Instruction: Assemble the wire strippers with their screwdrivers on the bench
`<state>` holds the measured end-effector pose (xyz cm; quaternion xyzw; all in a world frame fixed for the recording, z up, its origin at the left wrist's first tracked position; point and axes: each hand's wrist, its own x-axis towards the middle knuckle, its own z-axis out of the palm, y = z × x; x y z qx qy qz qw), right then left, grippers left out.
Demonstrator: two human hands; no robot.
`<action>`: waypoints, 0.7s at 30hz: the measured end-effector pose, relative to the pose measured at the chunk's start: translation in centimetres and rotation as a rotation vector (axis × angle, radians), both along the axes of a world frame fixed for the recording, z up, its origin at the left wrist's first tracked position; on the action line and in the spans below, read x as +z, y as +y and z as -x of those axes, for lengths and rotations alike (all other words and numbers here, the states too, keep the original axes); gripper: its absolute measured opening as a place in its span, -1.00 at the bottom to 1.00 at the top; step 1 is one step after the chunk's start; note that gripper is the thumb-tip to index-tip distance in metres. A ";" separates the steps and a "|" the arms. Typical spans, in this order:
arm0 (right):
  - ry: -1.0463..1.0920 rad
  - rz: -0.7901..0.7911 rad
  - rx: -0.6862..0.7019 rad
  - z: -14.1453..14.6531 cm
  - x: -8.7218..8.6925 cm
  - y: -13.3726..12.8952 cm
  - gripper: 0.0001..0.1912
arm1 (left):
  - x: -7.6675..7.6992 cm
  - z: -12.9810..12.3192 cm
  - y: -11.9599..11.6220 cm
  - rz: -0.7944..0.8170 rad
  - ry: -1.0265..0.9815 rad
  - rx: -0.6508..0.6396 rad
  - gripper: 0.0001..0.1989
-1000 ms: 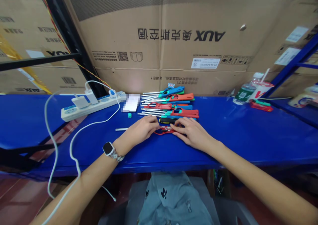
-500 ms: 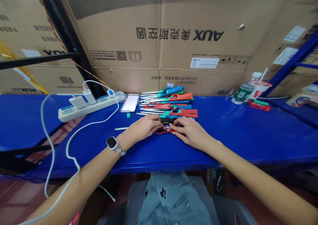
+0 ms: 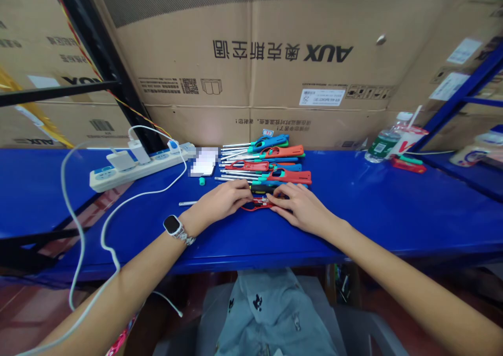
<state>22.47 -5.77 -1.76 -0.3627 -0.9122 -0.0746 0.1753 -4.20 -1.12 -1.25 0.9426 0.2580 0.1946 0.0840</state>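
Note:
On the blue table (image 3: 251, 240) lies a red gas lighter (image 3: 257, 205) with its casing opened and small white parts showing inside. My left hand (image 3: 230, 196) is closed at the lighter's left part, its fingertips pinched on the body. From under that hand the silver tube (image 3: 187, 203) sticks out to the left. My right hand (image 3: 298, 204) grips the lighter's right end, thumb and fingers bent over the inner parts. Just behind both hands rests a black-and-yellow tool handle (image 3: 260, 189). Several long-necked lighters (image 3: 286, 176) in red and blue are piled beyond it.
A white power strip (image 3: 157, 162) with chargers and a white cable (image 3: 108, 230) is at the left. Near it are a phone (image 3: 210, 168) and a small green cap (image 3: 201, 181). A bottle (image 3: 380, 147) and a cup (image 3: 408, 140) stand at right. Cardboard boxes (image 3: 236, 10) wall the back.
The left hand has shifted slightly left, showing more of the black-and-yellow handle. The right hand stays at the lighter's right end. The whole view has moved a little.

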 end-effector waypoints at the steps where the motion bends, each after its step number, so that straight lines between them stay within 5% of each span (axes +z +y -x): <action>1: 0.001 -0.001 0.002 0.0 0.0 0.0 -0.66 | 0.0 0.0 0.0 0.012 -0.014 0.007 -0.78; 8: -0.012 0.006 0.011 -0.1 0.2 0.1 -0.68 | -0.5 -0.4 0.5 0.183 -0.181 0.072 -0.85; 14: -0.102 -0.015 -0.027 0.1 0.5 -0.3 -0.64 | 0.0 -0.5 -1.1 -0.129 0.091 0.040 -0.74; 21: -0.076 -0.003 -0.053 0.6 1.3 -0.9 -0.65 | 0.0 0.0 -1.9 -0.213 0.154 0.024 -0.69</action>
